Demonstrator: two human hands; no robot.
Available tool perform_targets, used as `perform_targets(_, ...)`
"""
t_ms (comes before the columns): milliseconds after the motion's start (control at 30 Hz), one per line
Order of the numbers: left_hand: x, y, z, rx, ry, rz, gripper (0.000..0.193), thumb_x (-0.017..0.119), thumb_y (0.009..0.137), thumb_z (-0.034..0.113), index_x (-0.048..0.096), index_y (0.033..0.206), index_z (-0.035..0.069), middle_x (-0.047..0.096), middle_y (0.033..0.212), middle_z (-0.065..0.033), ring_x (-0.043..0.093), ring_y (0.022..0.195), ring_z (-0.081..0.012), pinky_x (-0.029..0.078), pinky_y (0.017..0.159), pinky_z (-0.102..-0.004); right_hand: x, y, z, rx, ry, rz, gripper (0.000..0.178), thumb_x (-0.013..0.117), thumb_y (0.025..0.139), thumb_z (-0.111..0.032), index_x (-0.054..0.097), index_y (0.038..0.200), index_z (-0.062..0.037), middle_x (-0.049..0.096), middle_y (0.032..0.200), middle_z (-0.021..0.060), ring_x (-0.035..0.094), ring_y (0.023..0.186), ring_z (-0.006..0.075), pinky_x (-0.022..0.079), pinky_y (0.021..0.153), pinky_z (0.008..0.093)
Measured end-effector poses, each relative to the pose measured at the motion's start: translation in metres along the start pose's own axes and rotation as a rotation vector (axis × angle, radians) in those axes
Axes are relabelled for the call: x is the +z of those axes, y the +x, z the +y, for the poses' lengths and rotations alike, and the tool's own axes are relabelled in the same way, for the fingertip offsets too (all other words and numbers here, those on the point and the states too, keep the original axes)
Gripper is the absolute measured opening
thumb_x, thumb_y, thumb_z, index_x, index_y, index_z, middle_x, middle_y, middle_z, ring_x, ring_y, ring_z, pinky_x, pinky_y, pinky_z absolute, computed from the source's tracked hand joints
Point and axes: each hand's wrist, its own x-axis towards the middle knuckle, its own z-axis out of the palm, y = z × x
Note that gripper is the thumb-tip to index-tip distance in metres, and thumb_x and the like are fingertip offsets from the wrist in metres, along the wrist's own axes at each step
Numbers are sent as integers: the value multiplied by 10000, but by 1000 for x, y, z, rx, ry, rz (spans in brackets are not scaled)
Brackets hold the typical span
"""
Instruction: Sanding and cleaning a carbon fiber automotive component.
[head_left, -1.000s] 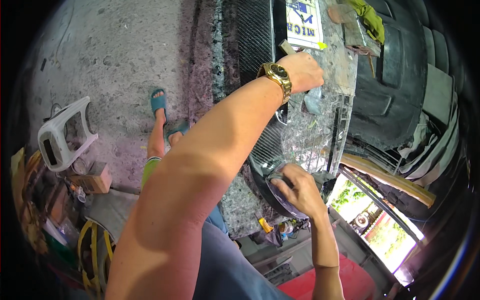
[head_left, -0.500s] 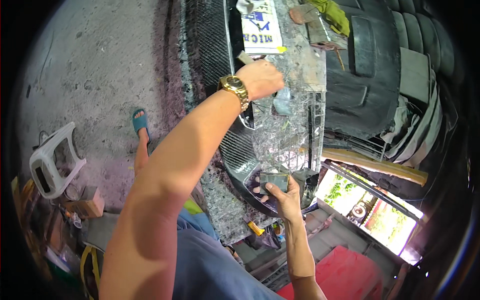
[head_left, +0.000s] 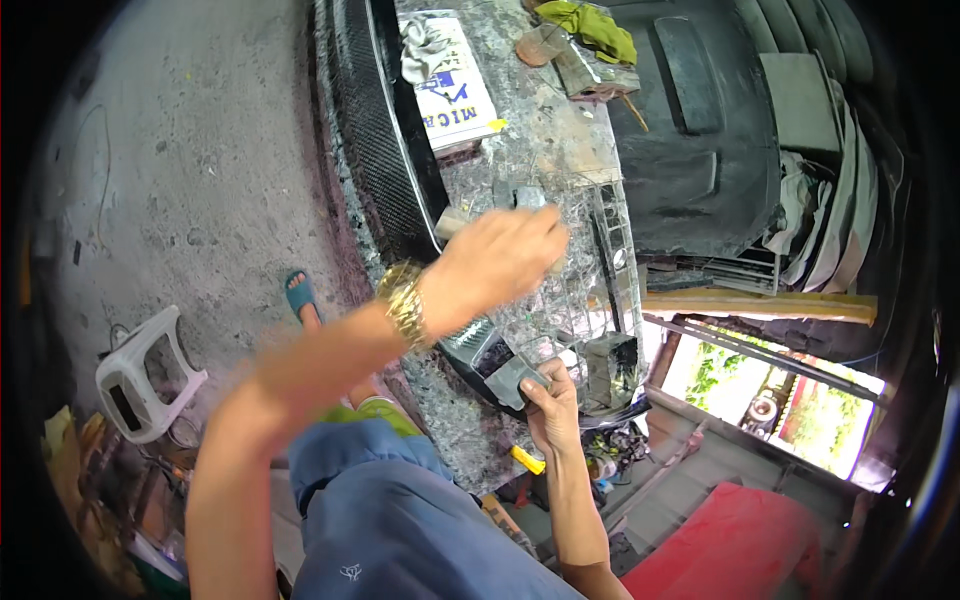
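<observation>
My left hand (head_left: 500, 255), with a gold watch on its wrist, reaches across the worn workbench. Its fingers are curled and slightly blurred, and whatever they hold is hidden beneath. A small blue-grey piece (head_left: 530, 196) lies just beyond it, and a tan block (head_left: 450, 222) is beside its knuckles. Nearer me, my right hand (head_left: 556, 408) grips a folded grey sheet of sandpaper (head_left: 514, 382), thumb on top. That sheet is over the near end of a long, curved black part with a carbon-fibre weave (head_left: 372, 135), which runs along the bench's left side.
A printed white sheet (head_left: 460, 100) with a crumpled grey cloth (head_left: 425, 50) lies farther up the bench. A yellow-green cloth (head_left: 595, 30) rests on a box at the back. A yellow-handled tool (head_left: 527, 460) is by the near edge. A white stool (head_left: 150, 375) stands left.
My left hand has come nearer me along the bench. My right hand has shifted slightly toward me and left, its sheet now tilted. The whole view has also shifted.
</observation>
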Motion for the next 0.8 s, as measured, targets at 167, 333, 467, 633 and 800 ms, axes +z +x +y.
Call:
perform_targets(167,-8,-117,43,-489,-538,-140,247,692,872,255,650,965,30,580,856,-114,620,755,-318,477,623,-415,30,-3,5,-85,-7,10,222,713,831,35,532,884,-82,647,994,69,612,855,122,491,756,287)
perform_targets(333,2,-144,57,-498,-532,-186,235,700,863,197,649,1028,38,612,926,-100,641,817,-295,486,675,-385,27,-3,16,4,39,-30,82,618,955,-140,590,931,-67,657,934,26,583,800,79,487,717,256)
perform_targets(467,5,-152,60,-433,-418,-130,247,700,853,182,641,1055,52,628,1025,-54,654,842,-257,462,653,-398,29,-3,20,52,5,1,63,614,954,-129,601,923,-75,658,900,9,592,763,67,498,676,246)
perform_targets(633,-1,-157,69,-348,-210,-142,237,671,856,156,622,1065,56,604,1061,-48,656,809,-236,466,626,-372,41,-4,28,53,18,166,83,638,930,-129,629,856,-91,647,805,-25,605,684,54,508,597,224)
perform_targets(800,4,-168,73,-323,-139,-103,245,692,829,166,645,1061,103,621,1078,-7,660,813,-177,349,636,-365,45,-7,39,-11,47,213,85,631,925,-119,634,852,-75,657,804,-4,611,701,68,521,625,242)
